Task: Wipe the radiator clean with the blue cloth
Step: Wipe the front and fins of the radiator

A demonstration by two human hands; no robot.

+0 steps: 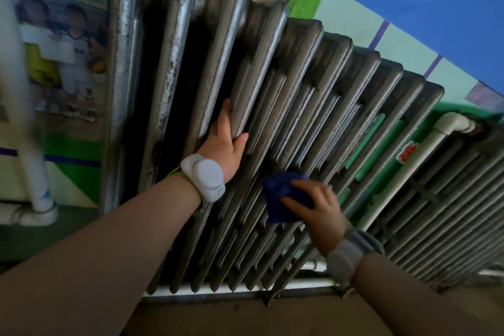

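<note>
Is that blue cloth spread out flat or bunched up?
Bunched up: the cloth is a crumpled wad under the right hand, pressed against the radiator.

Left hand (223,144) curled in a grip, right hand (316,204) pinching, both arms outstretched.

No text, number or brand can be read with certainty. To the right of the grey cast-iron radiator (272,117), a small red sticker (408,153) on the green wall panel carries marks too blurred to read. A photo poster (62,57) to its left shows no legible writing.
</note>
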